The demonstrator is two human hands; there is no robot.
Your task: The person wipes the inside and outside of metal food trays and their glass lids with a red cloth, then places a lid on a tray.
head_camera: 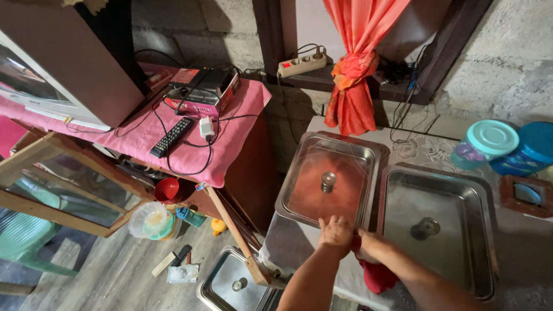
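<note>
Two lidded trays (327,179) (439,226) sit side by side on the table (415,151); jars (485,144) stand behind the right one.

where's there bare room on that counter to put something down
Little bare room. The two steel lidded trays fill most of the counter. Free strip: behind the trays, between the orange curtain and the teal-lidded jars. Front edge is crowded by both hands and a red cloth.
</note>
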